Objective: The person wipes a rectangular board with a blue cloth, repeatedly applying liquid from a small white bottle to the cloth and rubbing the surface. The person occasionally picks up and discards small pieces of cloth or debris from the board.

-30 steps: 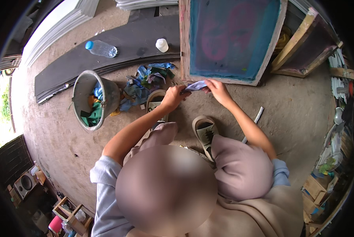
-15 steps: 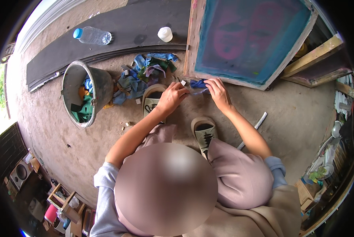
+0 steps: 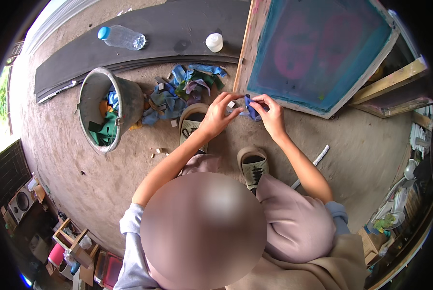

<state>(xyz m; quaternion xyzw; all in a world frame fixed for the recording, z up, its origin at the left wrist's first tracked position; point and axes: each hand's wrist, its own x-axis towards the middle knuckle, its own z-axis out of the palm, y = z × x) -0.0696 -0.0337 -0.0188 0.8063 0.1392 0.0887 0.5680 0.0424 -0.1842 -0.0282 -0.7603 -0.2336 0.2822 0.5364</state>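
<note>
Both my hands meet over the concrete floor at the lower left corner of a wooden screen frame (image 3: pixel 255 29) with teal mesh. My left hand (image 3: pixel 217 116) and my right hand (image 3: pixel 272 116) each pinch a small blue piece of cloth (image 3: pixel 250 107) stretched between them. A tiny white bit (image 3: pixel 231 104) sits by my left fingertips. Just left of my hands lies a pile of blue, green and purple rags (image 3: pixel 182 89). My two shoes (image 3: pixel 192 124) (image 3: pixel 253 165) stand below the hands.
A grey bucket (image 3: pixel 129 104) holding rags stands at the left. Behind it lies a long dark board (image 3: pixel 153 34) carrying a plastic bottle (image 3: pixel 122 37) and a small white jar (image 3: pixel 214 42). A white stick (image 3: pixel 315 162) lies at the right. Clutter lines the edges.
Both hands have stayed on the blue cloth at the frame's corner, and the cloth looks more bunched between the fingers. The view has shifted slightly.
</note>
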